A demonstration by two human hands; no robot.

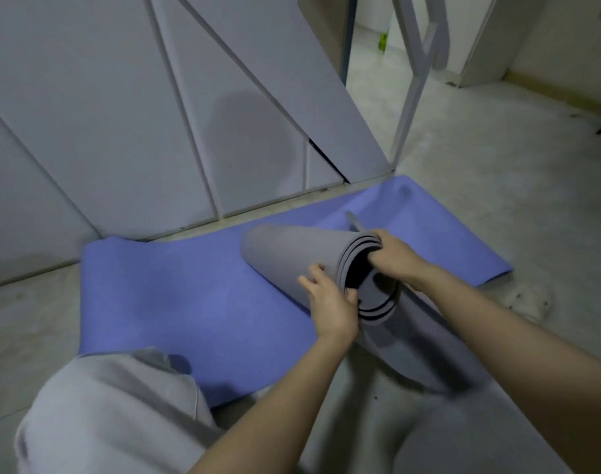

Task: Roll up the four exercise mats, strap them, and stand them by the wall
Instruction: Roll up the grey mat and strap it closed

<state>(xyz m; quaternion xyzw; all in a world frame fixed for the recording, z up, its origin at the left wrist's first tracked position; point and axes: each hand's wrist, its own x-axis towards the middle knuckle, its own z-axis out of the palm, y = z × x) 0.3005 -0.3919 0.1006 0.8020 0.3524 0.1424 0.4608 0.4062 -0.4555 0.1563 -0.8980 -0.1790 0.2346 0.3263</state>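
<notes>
The grey mat (292,254) is a loose roll. Its near end shows several dark-edged coils around a black hollow. The right grip (393,253) hooks curled fingers over that rim into the hollow. The left grip (330,299), just beside it, pinches the outer layers, with its fingers spread on the smooth skin. Under both grips, the roll lies slantwise on a flat blue mat (189,302) on the floor (497,186).

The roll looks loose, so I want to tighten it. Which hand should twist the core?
Right. The right hand has its fingers hooked inside the open end of the roll; the left hand holds the outer wrap, likely better for bracing.
</notes>
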